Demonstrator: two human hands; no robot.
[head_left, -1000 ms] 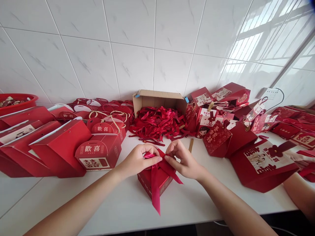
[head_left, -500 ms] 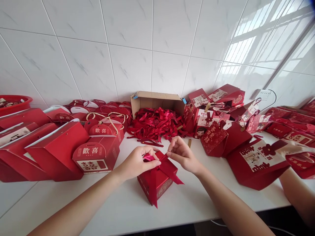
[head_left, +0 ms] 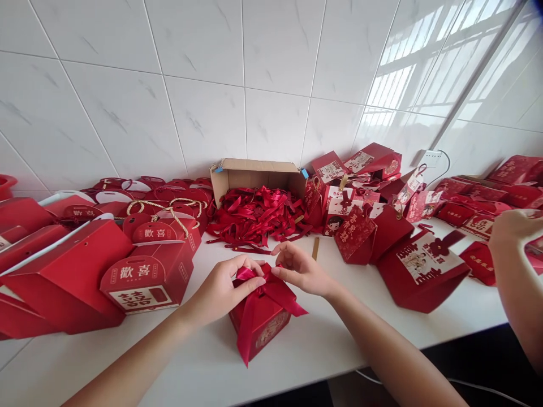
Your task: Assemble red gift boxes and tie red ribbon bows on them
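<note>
A small red gift box (head_left: 275, 330) with a gold-toned print on its side sits in front of me on the white table. A shiny red ribbon (head_left: 250, 322) is tied on top in a bow, its tails hanging over the box's edges. My left hand (head_left: 231, 285) pinches the bow's left loop between thumb and fingers. On the other side, my right hand (head_left: 303, 271) has its thumb and forefinger closed at the right part of the ribbon, near the back of the lid; the fingertips partly cover what they grip.
Behind the box, red ribbons (head_left: 263, 215) spill from a cardboard carton (head_left: 258, 165). Red gift boxes (head_left: 146, 277) crowd the left; more boxes (head_left: 418, 271) and red packets (head_left: 477, 263) lie right. Another person's hand (head_left: 509, 232) reaches in at the far right. White tiles back the table (head_left: 203, 362).
The view has shifted slightly right. Both my hands stay at the bow, the right one a little closer to it. The other person's hand has left the large red box and moved toward the packets.
</note>
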